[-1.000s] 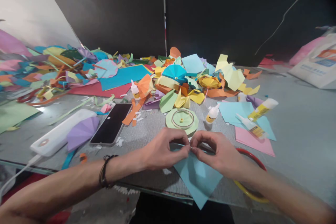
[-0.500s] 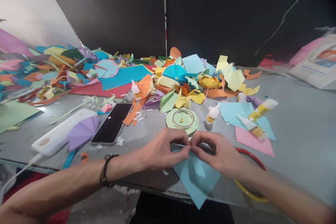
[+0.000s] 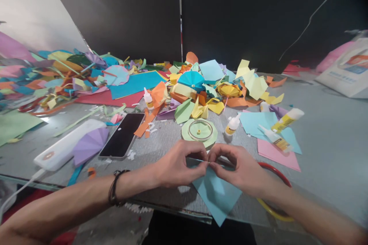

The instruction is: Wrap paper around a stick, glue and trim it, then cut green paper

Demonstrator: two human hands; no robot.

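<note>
A light blue paper sheet (image 3: 217, 195) lies at the near edge of the grey table (image 3: 330, 145), one corner hanging over it. My left hand (image 3: 176, 164) and my right hand (image 3: 240, 168) meet at its upper edge. Both hands are closed in a pinch on the paper, fingertips almost touching each other. A dark bracelet sits on my left wrist. Just beyond my fingers lies a pale green paper disc (image 3: 200, 131) with a clear ring on it.
A black phone (image 3: 123, 135) and a white power bank (image 3: 64, 145) lie to the left with a folded purple paper fan (image 3: 89, 144). Small glue bottles (image 3: 231, 124) stand on the right. A heap of coloured paper scraps (image 3: 201, 84) fills the back. A red-yellow hoop (image 3: 273, 187) lies under my right wrist.
Both hands hold nearly the same pinch. The blue sheet's lower corner has shifted slightly between frames.
</note>
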